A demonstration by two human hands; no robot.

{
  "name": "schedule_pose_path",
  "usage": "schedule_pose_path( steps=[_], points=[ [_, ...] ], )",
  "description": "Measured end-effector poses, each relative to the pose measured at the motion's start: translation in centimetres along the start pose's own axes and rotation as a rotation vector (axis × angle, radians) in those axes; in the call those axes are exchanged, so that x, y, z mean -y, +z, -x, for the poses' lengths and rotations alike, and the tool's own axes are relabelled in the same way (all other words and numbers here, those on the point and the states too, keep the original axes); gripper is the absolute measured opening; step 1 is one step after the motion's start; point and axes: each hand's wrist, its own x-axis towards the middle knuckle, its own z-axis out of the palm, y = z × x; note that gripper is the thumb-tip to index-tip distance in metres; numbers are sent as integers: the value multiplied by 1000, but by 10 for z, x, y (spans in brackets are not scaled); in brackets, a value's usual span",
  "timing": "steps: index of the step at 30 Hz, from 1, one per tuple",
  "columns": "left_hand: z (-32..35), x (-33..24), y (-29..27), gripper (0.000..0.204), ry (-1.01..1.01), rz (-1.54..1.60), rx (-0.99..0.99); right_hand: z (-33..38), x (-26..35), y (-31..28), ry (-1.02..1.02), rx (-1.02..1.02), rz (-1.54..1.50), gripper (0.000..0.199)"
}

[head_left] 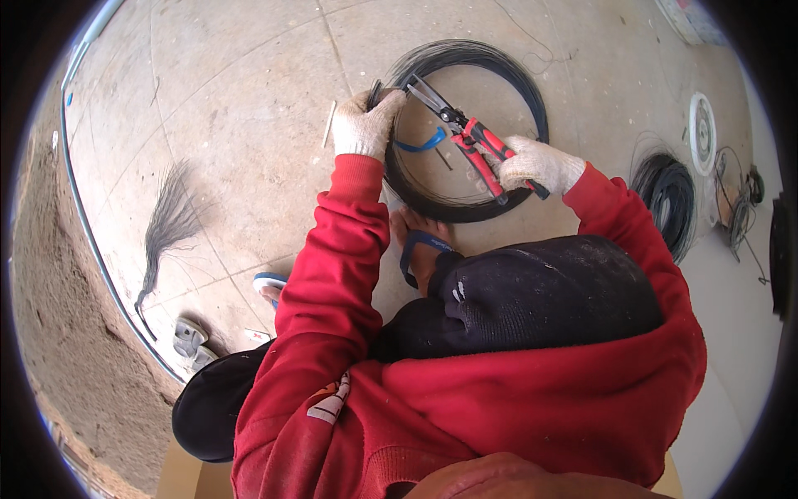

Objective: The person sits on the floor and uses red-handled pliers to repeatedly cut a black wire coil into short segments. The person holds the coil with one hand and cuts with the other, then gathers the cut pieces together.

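Note:
My left hand (pixel 364 125), in a white knitted glove, is closed at the left edge of a big coil of thin dark wire (pixel 536 100) lying on the floor. A short dark piece, seemingly wire, pokes up from its fingers; the rest of the grip is hidden. In my gloved right hand (pixel 536 165) are snips (pixel 482 154) with red and black handles. Their handles stand apart, and their parted blades point up and left, close to my left fingertips. Inside the coil, a blue strip (pixel 424 141) lies by a short dark stick (pixel 444 160).
A loose bundle of cut wires (pixel 169 220) lies at the left, near a long hose or pipe (pixel 83 195). A second dark coil (pixel 665 200) rests at the right beside a round white disc (pixel 702 133). My sandalled foot (pixel 424 241) is beside the big coil.

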Motion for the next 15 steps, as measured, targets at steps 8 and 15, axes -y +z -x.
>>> schedule_pose_path(
  steps=[8, 15],
  points=[
    [7, -10, 1, 27, -37, -41, -19, -8, -7, -7, 105, 59, -256, 28],
    [1, -3, -1, 25, -48, -55, -18, -2, 1, -11, 75, 99, -238, 29]
  ],
)
